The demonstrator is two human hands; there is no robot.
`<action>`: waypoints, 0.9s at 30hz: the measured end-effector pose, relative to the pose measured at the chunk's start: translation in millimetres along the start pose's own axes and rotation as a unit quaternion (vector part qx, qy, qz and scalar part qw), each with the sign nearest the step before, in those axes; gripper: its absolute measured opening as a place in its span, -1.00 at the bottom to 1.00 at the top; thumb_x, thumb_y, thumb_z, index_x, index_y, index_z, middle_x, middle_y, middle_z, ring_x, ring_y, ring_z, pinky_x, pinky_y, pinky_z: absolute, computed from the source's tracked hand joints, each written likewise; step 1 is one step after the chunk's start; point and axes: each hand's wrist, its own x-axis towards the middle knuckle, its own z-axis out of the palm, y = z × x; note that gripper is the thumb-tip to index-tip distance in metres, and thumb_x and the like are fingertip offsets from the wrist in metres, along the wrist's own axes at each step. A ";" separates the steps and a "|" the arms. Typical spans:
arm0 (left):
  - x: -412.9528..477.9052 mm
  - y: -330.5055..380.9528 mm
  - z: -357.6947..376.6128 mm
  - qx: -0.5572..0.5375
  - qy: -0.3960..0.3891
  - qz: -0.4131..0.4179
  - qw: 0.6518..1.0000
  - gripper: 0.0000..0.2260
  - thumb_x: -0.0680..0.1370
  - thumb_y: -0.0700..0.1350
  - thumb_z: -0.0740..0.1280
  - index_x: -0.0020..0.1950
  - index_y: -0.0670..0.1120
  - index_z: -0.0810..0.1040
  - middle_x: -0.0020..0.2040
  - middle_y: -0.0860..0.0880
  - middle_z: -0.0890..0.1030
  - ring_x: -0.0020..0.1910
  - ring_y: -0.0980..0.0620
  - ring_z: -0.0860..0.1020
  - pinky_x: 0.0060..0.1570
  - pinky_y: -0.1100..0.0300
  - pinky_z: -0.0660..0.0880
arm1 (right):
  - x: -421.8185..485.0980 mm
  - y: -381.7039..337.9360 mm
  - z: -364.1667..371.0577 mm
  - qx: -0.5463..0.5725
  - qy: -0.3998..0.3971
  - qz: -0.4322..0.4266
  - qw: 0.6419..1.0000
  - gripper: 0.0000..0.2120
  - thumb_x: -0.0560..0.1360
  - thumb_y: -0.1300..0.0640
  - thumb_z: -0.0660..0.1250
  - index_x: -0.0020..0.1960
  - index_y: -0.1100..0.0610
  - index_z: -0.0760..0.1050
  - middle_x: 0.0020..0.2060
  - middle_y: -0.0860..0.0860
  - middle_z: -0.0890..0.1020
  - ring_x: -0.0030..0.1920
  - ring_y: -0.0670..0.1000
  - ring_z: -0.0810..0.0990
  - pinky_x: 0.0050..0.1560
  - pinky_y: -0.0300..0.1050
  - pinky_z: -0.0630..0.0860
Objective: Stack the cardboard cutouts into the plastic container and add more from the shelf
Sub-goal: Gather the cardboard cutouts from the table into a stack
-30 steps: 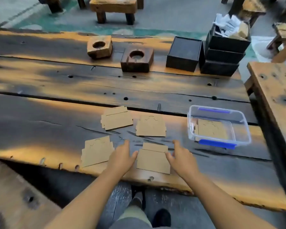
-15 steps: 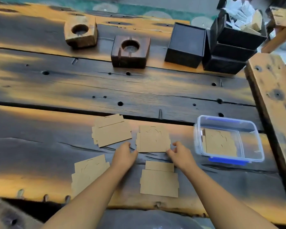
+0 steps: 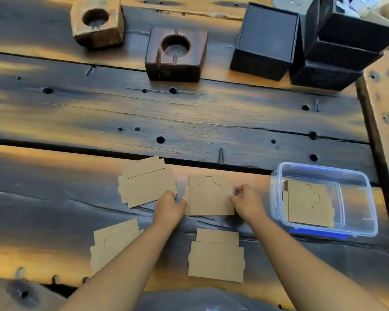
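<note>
- Centre cardboard cutout [image 3: 209, 196] lies flat on the worktop [image 3: 189, 113], just left of the plastic container [image 3: 355, 223], not touching it.
- Left hand [image 3: 169, 208]: fingers curled at the cutout's left edge, touching it; can't tell if it's actually pinching or just pressing.
- Right hand [image 3: 247, 200]: fingers bent in a narrow pinch at the cutout's upper right edge; contact looks real, grip closure unclear from this angle.
- Both forearms come in from the bottom edge, angled inward, wrists low over the worktop.
- Container: clear, blue clip on near side, lid off, one cutout in container [image 3: 308, 203] lying flat on the left part of the floor; right part bare.
- Other cutouts: far-left stack [image 3: 146, 181] just beside the left hand; near-left stack [image 3: 112, 243] partly under the left forearm; near-centre piece [image 3: 216, 254] between the two forearms.
- Room: open planks beyond the cutouts up to two wooden blocks [image 3: 175, 55] and black boxes [image 3: 265, 41] at the far edge.
- Raised wooden beam [image 3: 386, 108] bounds the right side, close to the container.
</note>
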 end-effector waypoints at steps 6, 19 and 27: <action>9.4 19.1 9.2 0.009 -0.047 0.009 0.999 -0.85 0.42 -0.14 0.35 -0.28 -0.10 0.39 -0.29 -0.10 0.50 -0.21 -0.16 0.52 -0.24 0.11 0.37 | 17.8 -6.8 0.8 -0.033 -0.004 0.008 0.999 -0.92 0.45 0.15 0.31 -0.11 0.11 0.41 -0.21 0.00 0.52 -0.20 0.05 0.47 -0.21 -0.11 0.35; 11.3 11.2 11.6 0.008 -0.015 0.017 1.000 -0.83 0.42 -0.17 0.39 -0.17 -0.06 0.39 -0.26 0.04 0.49 -0.21 -0.02 0.47 -0.37 0.22 0.28 | 15.1 -0.4 -5.3 -0.016 0.000 0.004 1.000 -0.83 0.41 0.28 0.31 -0.22 0.05 0.39 -0.28 -0.04 0.51 -0.25 0.00 0.47 -0.31 -0.15 0.35; -19.0 5.6 6.0 -0.016 -0.039 0.047 0.998 -0.83 0.43 -0.14 0.37 -0.22 -0.01 0.36 -0.28 0.03 0.51 -0.31 0.08 0.45 -0.36 0.24 0.34 | -24.0 19.3 -17.4 0.006 0.006 -0.007 1.000 -0.86 0.43 0.26 0.32 -0.24 0.10 0.39 -0.30 0.03 0.54 -0.22 0.06 0.52 -0.19 -0.06 0.47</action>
